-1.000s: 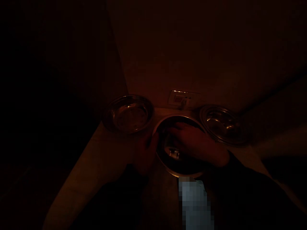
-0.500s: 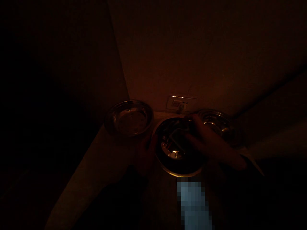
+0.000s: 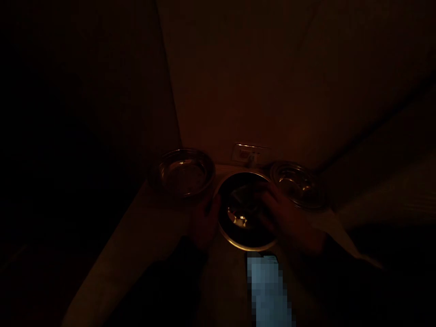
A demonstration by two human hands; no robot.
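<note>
A round metal bowl (image 3: 248, 249) with a shiny rim sits in the middle of a dim table. At its left side my left hand (image 3: 206, 222) grips the rim, thumb against the edge. My right hand (image 3: 277, 206) reaches over the right side of the bowl, fingers curled inside it. A faint greyish flat shape (image 3: 240, 194) lies by those fingertips; the dark hides what it is. Light glints off the bowl's inner surface below it.
Another metal bowl (image 3: 185, 194) stands at the back left, and a further shiny metal dish (image 3: 299, 181) at the back right. A lit phone (image 3: 269, 290) with a blurred screen lies at the front. Behind is a wall with a socket plate (image 3: 250, 154).
My right hand has shifted slightly left and lower over the bowl, and the thin shape by its fingers has moved with it. My left hand stays at the rim. The view has tilted a little.
</note>
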